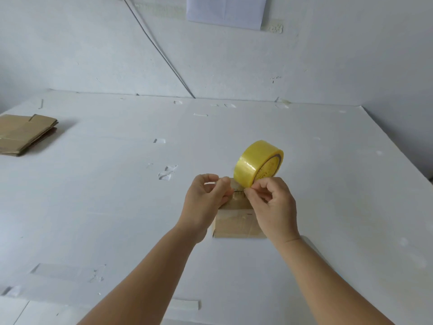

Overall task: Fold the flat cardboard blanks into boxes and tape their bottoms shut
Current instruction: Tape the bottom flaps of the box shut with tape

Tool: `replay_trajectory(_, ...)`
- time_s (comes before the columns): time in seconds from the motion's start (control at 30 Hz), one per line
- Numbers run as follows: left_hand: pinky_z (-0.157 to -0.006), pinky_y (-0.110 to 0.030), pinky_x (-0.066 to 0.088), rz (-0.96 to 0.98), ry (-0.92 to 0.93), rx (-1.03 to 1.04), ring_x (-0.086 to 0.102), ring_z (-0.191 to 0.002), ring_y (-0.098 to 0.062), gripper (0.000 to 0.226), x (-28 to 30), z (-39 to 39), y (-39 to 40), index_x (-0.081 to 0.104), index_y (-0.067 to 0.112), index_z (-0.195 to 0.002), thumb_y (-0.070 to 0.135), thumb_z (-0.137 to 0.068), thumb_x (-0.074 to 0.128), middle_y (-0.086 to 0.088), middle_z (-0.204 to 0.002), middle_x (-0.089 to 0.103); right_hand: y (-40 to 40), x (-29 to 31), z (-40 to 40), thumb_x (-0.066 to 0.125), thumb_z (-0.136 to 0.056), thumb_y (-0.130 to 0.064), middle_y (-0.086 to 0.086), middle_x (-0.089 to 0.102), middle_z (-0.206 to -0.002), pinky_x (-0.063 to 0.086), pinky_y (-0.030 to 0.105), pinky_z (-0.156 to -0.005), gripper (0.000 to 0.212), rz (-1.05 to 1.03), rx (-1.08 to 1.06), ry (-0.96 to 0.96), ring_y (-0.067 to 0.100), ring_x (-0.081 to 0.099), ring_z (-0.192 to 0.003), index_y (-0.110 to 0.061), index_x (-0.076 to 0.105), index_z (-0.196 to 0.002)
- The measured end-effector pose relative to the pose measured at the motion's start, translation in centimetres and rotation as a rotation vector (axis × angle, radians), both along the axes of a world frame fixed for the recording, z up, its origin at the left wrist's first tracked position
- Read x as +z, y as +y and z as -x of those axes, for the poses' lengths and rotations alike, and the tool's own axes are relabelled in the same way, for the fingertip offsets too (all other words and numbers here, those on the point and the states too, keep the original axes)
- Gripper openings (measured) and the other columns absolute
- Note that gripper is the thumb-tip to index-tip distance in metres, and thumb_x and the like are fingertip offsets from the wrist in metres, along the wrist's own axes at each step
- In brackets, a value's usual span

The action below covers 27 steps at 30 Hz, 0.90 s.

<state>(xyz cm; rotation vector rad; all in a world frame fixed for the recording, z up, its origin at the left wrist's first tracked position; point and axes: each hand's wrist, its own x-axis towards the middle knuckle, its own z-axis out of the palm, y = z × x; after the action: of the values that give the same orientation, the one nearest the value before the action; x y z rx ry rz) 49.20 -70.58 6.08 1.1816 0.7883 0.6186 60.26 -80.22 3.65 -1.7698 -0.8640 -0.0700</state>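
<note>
A small folded cardboard box (236, 225) stands on the white table, below both hands. A yellow roll of clear tape (257, 163) stands on edge just beyond it. A strip of tape runs from the roll down to the box top. My left hand (206, 198) pinches the tape on its left side. My right hand (273, 202) pinches it on the right, close under the roll. Both hands hide most of the box top.
A stack of flat cardboard blanks (24, 133) lies at the far left of the table (117, 207). Bits of old tape stick to the table surface. A wall with a cable and a sheet of paper stands behind.
</note>
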Motion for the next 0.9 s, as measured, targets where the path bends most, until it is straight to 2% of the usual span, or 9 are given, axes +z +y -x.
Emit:
replay_trajectory(0.1, -0.089, -0.030, 0.054, -0.042, 0.103, -0.105, 0.069, -0.097, -0.022, 0.043, 0.1, -0.1, 0.3, 0.050, 0.014, -0.122, 0.026, -0.086, 0.069, -0.013, -0.100, 0.072, 0.3, -0.1, 0.1, 0.073, -0.077, -0.008, -0.006, 0.059, -0.085, 0.051, 0.029, -0.068, 0.018, 0.060, 0.012, -0.018, 0.011, 0.061, -0.074, -0.018, 0.059, -0.081)
replay_trajectory(0.27, -0.068, -0.019, 0.054, -0.113, 0.096, -0.158, 0.070, -0.081, -0.018, 0.042, 0.9, -0.3, 0.8, 0.058, 0.021, -0.124, 0.017, -0.084, 0.072, -0.002, -0.094, 0.063, 0.7, 0.1, 0.0, 0.072, -0.081, -0.019, -0.013, 0.059, -0.098, 0.044, 0.023, -0.070, 0.032, 0.213, 0.054, -0.087, 0.012, 0.060, -0.081, -0.020, 0.064, -0.112)
replay_trajectory(0.33, -0.066, -0.017, 0.054, -0.146, 0.086, -0.130, 0.069, -0.078, -0.016, 0.046, 1.0, -0.2, 0.9, 0.056, 0.021, -0.127, 0.015, -0.084, 0.072, 0.002, -0.094, 0.062, 0.7, 0.0, 0.0, 0.071, -0.082, -0.017, -0.013, 0.064, -0.096, 0.040, 0.017, -0.072, 0.026, 0.223, 0.069, -0.123, 0.014, 0.060, -0.085, -0.020, 0.068, -0.108)
replay_trajectory(0.47, -0.066, -0.016, 0.054, -0.152, 0.065, -0.107, 0.070, -0.075, -0.007, 0.066, 1.0, -0.3, 1.4, 0.040, 0.030, -0.139, 0.015, -0.083, 0.072, 0.005, -0.120, 0.055, 0.8, -0.5, 0.0, 0.068, -0.081, -0.017, -0.014, 0.068, -0.094, 0.033, -0.001, -0.076, 0.018, 0.183, 0.103, -0.201, 0.013, 0.059, -0.089, -0.020, 0.071, -0.098)
replay_trajectory(0.53, -0.066, -0.016, 0.053, -0.152, 0.060, -0.182, 0.070, -0.082, -0.013, 0.053, 1.2, -0.5, 1.7, 0.049, 0.028, -0.131, 0.013, -0.085, 0.071, 0.003, -0.120, 0.060, 0.8, -0.5, 0.0, 0.066, -0.081, -0.018, -0.015, 0.067, -0.093, 0.033, -0.001, -0.076, 0.017, 0.164, 0.105, -0.202, 0.011, 0.058, -0.088, -0.020, 0.071, -0.097)
replay_trajectory(0.63, -0.074, -0.023, 0.057, -0.210, 0.083, -0.226, 0.068, -0.084, -0.017, 0.026, 1.3, -0.5, 1.6, 0.065, 0.020, -0.111, 0.014, -0.086, 0.069, -0.009, -0.099, 0.072, 0.7, -0.3, -0.1, 0.064, -0.080, -0.020, -0.019, 0.064, -0.090, 0.034, -0.001, -0.076, 0.015, 0.133, 0.102, -0.214, 0.007, 0.054, -0.086, -0.019, 0.072, -0.093)
replay_trajectory(0.7, -0.078, -0.026, 0.057, -0.307, 0.108, -0.205, 0.069, -0.080, -0.011, 0.017, 1.0, -0.5, 1.5, 0.066, 0.023, -0.103, 0.017, -0.087, 0.067, -0.002, -0.087, 0.074, 0.6, -0.3, 0.0, 0.065, -0.081, -0.018, -0.015, 0.065, -0.092, 0.037, 0.003, -0.076, 0.012, 0.105, 0.106, -0.221, 0.007, 0.053, -0.087, -0.017, 0.070, -0.092)
replay_trajectory(0.83, -0.082, -0.041, 0.057, -0.415, 0.112, -0.148, 0.069, -0.085, -0.012, 0.013, 0.7, -0.5, 1.1, 0.066, 0.028, -0.095, 0.030, -0.082, 0.065, 0.009, -0.091, 0.071, 0.8, 0.2, 0.4, 0.073, -0.075, -0.002, -0.007, 0.042, -0.102, 0.044, 0.007, -0.069, 0.034, -0.094, -0.116, 0.091, 0.003, 0.052, -0.087, -0.008, 0.052, -0.102)
replay_trajectory(0.9, -0.083, -0.039, 0.057, -0.396, 0.093, -0.145, 0.069, -0.087, -0.016, 0.022, 0.5, -0.3, 1.0, 0.066, 0.028, -0.098, 0.034, -0.078, 0.062, 0.007, -0.095, 0.070, 1.1, 1.2, 0.3, 0.073, -0.078, -0.010, -0.002, 0.038, -0.113, 0.043, 0.008, -0.072, 0.051, -0.068, -0.185, 0.305, 0.006, 0.052, -0.093, -0.007, 0.044, -0.120)
